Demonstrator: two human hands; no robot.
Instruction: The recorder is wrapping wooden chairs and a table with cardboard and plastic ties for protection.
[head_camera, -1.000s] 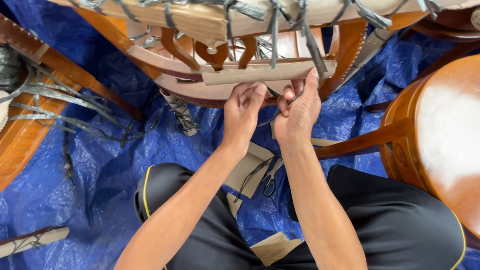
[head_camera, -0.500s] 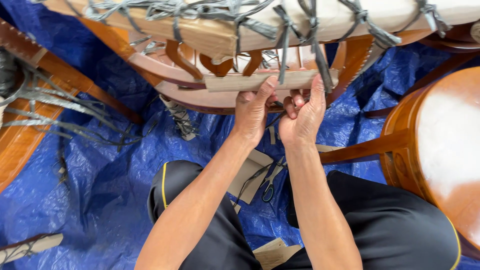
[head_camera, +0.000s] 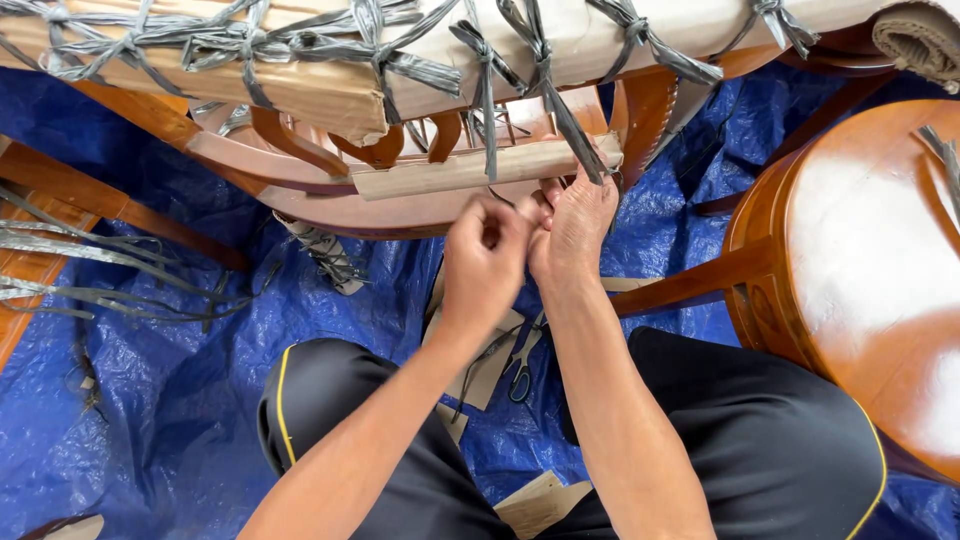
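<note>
Since half a second ago my left hand (head_camera: 483, 262) has dropped off the cardboard strip (head_camera: 480, 168) and closed in against my right hand (head_camera: 572, 232), so both now meet just under the strip, fingers curled tight on what looks like the end of the grey strap (head_camera: 560, 115), though I cannot tell exactly how it is pinched. I judge from this that the work has gone from steadying the cardboard to cinching the strap. The strip lies along the curved wooden chair rail (head_camera: 300, 165), its long axis running left to right, right end slightly higher, with scissors (head_camera: 520, 365) on the blue tarp (head_camera: 150, 400) below.
</note>
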